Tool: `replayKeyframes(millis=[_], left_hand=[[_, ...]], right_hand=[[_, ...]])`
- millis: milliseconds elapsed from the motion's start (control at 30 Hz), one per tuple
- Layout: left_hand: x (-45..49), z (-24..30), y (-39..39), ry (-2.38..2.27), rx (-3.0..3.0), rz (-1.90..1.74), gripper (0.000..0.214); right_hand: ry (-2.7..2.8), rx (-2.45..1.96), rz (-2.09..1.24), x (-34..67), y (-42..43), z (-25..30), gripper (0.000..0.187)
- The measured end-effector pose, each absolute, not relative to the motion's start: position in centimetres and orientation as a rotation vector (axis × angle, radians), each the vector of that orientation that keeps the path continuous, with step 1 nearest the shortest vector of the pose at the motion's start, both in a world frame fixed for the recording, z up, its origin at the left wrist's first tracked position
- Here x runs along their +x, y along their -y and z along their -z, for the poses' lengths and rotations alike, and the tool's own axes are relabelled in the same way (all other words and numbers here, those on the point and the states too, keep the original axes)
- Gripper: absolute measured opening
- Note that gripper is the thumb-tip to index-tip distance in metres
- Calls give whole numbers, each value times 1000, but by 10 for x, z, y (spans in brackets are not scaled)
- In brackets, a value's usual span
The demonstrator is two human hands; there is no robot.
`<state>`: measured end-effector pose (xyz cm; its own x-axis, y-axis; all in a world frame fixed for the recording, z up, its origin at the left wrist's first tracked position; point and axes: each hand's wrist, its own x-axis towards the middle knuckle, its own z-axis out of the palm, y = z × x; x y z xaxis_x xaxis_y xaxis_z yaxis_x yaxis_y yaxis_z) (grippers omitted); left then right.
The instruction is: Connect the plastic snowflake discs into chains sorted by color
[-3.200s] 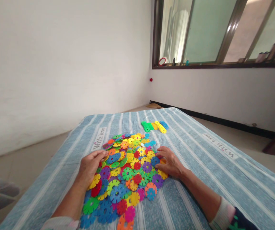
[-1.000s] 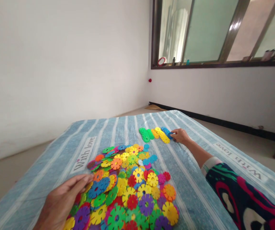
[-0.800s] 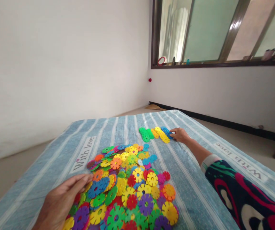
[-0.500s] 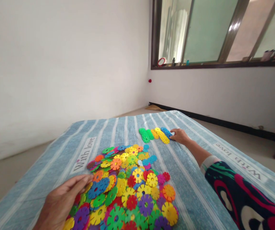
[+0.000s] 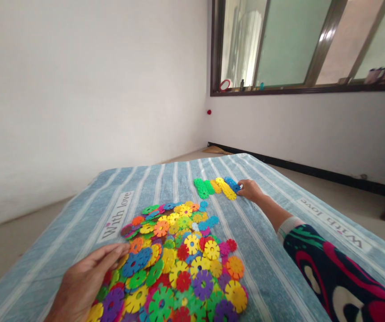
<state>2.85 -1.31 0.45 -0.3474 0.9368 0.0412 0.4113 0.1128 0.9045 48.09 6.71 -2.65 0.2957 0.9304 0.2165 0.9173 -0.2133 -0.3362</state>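
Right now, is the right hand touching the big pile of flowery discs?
Apart. The head view shows striped cloth between the right hand and the pile.

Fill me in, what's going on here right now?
A person is working bare-handed with flat, notched, flower-shaped discs on a blue-and-white striped cloth. The right hand reaches far forward, its fingertips at the end of an overlapping row of blue discs. Beside it lie a yellow row, an orange-yellow one and green discs. The left hand is at the left edge of a loose, mixed-colour pile; whether it grips a disc is unclear.
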Motion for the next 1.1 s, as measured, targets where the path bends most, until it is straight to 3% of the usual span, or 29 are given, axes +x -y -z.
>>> replayKeyframes(millis=[333, 600, 1100], left_hand=[[20, 2, 10, -1700, 1094, -1131, 38], [21, 2, 9, -1696, 1137, -1122, 41], [22, 7, 9, -1558, 1351, -1217, 35]], right_hand=[[1641, -2173, -53, 478, -63, 26, 42], [1576, -2134, -49, 476, -53, 23, 32], [1512, -1729, -238, 394, 48, 12, 23]])
